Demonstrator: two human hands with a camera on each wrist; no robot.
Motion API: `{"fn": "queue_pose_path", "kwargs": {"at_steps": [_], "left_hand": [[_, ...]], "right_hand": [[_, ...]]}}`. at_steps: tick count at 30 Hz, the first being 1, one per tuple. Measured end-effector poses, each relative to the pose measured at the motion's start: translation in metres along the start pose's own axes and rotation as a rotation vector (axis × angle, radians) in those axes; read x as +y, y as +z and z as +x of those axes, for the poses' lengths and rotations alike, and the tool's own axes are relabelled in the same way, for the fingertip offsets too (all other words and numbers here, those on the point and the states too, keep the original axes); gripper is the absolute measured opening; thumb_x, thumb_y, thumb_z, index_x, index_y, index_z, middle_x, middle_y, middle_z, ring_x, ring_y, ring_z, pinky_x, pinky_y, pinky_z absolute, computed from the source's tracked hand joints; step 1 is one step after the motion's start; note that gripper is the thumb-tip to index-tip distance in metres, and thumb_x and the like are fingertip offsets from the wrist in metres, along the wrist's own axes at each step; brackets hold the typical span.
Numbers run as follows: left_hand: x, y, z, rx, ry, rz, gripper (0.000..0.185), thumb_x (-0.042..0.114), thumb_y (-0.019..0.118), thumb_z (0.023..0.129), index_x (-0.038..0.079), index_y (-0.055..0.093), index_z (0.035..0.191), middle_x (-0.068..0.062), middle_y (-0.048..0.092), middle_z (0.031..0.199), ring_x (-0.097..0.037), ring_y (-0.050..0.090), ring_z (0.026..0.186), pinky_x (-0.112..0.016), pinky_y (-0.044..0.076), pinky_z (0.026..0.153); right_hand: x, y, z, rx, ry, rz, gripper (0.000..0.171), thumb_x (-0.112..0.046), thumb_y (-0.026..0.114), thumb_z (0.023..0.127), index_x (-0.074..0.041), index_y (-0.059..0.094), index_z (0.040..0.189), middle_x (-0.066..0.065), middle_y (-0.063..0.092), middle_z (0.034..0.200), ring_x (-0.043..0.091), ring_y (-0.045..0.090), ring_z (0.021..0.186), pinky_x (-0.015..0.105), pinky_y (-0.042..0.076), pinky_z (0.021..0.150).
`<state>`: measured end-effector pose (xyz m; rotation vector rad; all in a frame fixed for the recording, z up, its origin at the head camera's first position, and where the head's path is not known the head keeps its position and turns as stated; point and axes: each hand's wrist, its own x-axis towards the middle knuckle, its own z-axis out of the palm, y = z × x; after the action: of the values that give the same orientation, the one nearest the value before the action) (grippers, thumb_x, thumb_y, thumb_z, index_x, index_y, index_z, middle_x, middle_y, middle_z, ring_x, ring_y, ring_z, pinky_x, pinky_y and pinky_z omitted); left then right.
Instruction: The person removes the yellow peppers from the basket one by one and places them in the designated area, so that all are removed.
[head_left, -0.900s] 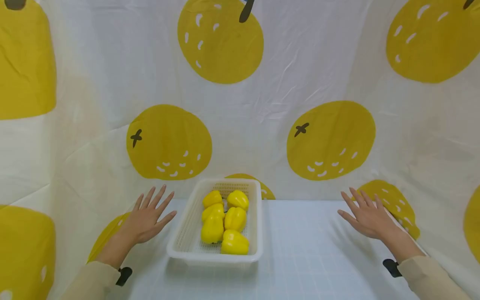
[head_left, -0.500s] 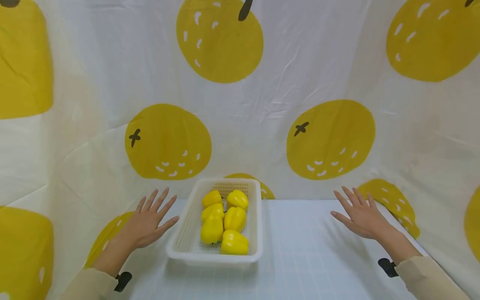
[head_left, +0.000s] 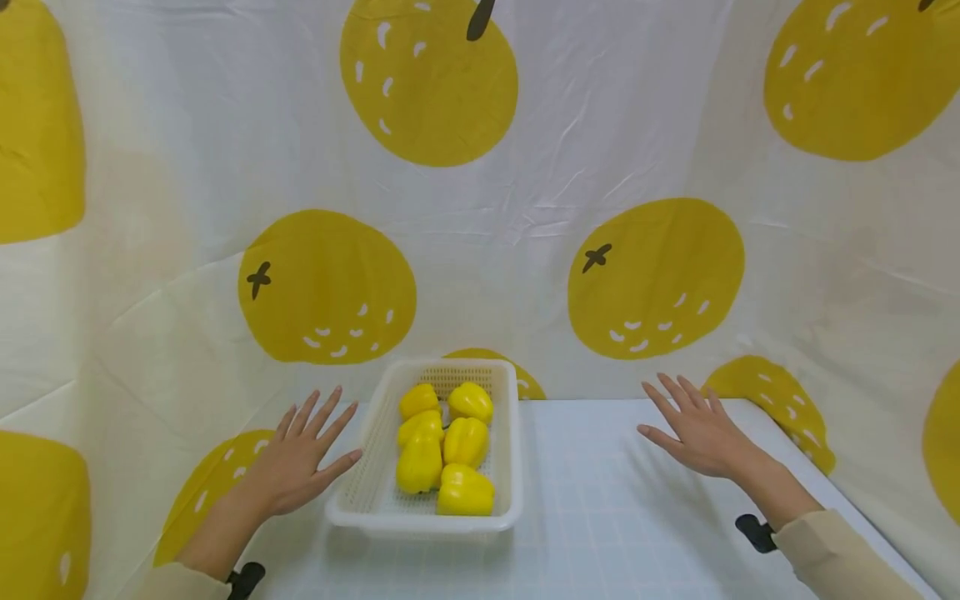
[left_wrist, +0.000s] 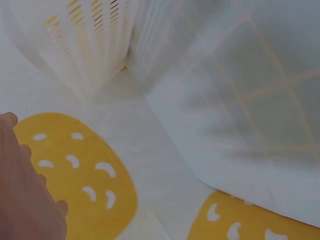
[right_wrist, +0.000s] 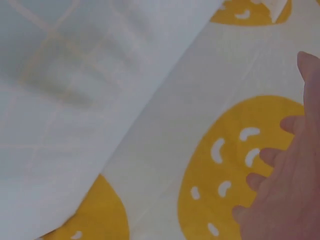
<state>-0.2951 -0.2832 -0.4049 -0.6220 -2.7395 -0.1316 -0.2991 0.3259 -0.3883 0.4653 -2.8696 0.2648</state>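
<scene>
A white perforated plastic basket (head_left: 352, 504) stands on the table and holds several yellow bell peppers (head_left: 448, 450). My left hand (head_left: 300, 454) hovers flat with spread fingers just left of the basket, its thumb close to the rim, holding nothing. My right hand (head_left: 693, 429) is also flat and empty, well to the right of the basket over the table. The left wrist view shows the basket wall (left_wrist: 95, 45) from the side and my left hand (left_wrist: 25, 195) at its lower left edge. In the right wrist view my right hand (right_wrist: 285, 190) fills the lower right corner.
A pale blue gridded mat (head_left: 600, 533) covers the table. A white cloth printed with large yellow fruit (head_left: 652, 279) hangs behind and along both sides, close to the table's edges.
Both hands have drifted inward toward the basket, the right one farther left than before. The view has shifted slightly; basket and peppers stay put.
</scene>
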Motion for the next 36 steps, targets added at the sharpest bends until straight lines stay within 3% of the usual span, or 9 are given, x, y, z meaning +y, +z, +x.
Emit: {"fn": "queue_pose_path", "kwargs": {"at_steps": [5,9,14,24,31,36], "left_hand": [[0.002,0.0,-0.001,-0.002,0.005,-0.047,0.077,0.063,0.048,0.101,0.022,0.028,0.164,-0.008,0.009,0.173,-0.04,0.004,0.157,-0.052,-0.01,0.125],[0.007,-0.003,-0.003,0.019,0.018,-0.089,0.079,0.062,0.053,0.1,0.025,0.026,0.164,-0.008,0.011,0.172,-0.042,0.007,0.156,-0.056,-0.003,0.125],[0.016,-0.005,-0.006,0.025,0.025,-0.157,0.081,0.06,0.06,0.097,0.022,0.032,0.162,-0.009,0.016,0.171,-0.045,0.011,0.154,-0.063,0.006,0.123],[0.028,0.002,-0.006,0.029,0.018,-0.271,0.081,0.06,0.066,0.093,0.021,0.038,0.159,-0.01,0.025,0.168,-0.046,0.021,0.151,-0.07,0.017,0.117],[0.031,0.008,-0.008,0.048,0.013,-0.296,0.083,0.061,0.066,0.092,0.023,0.037,0.16,-0.008,0.026,0.168,-0.047,0.027,0.149,-0.074,0.026,0.11],[0.034,0.013,-0.013,0.021,-0.01,-0.32,0.088,0.066,0.065,0.09,0.022,0.036,0.16,-0.009,0.027,0.167,-0.044,0.03,0.148,-0.075,0.033,0.106]], "right_hand": [[-0.01,-0.002,0.003,-0.002,-0.016,0.022,0.082,-0.054,0.059,0.099,-0.009,0.03,0.161,0.026,0.017,0.167,0.053,0.011,0.15,0.072,-0.004,0.118],[-0.021,-0.003,0.004,0.009,-0.04,0.024,0.083,-0.055,0.062,0.098,-0.01,0.031,0.161,0.024,0.018,0.167,0.053,0.014,0.149,0.073,0.006,0.117],[-0.036,-0.005,0.003,0.022,-0.068,0.035,0.081,-0.055,0.061,0.099,-0.012,0.032,0.16,0.023,0.022,0.166,0.051,0.021,0.148,0.074,0.019,0.114],[-0.057,0.0,0.008,0.007,-0.1,0.08,0.076,-0.058,0.056,0.1,-0.014,0.037,0.159,0.019,0.029,0.164,0.046,0.027,0.147,0.072,0.027,0.113],[-0.075,0.002,0.013,-0.041,-0.143,0.218,0.076,-0.056,0.06,0.099,-0.015,0.038,0.158,0.019,0.03,0.163,0.044,0.033,0.145,0.07,0.036,0.109],[-0.087,0.004,0.014,-0.08,-0.185,0.298,0.072,-0.047,0.065,0.099,-0.014,0.038,0.158,0.019,0.031,0.162,0.044,0.034,0.145,0.069,0.038,0.108]]}}
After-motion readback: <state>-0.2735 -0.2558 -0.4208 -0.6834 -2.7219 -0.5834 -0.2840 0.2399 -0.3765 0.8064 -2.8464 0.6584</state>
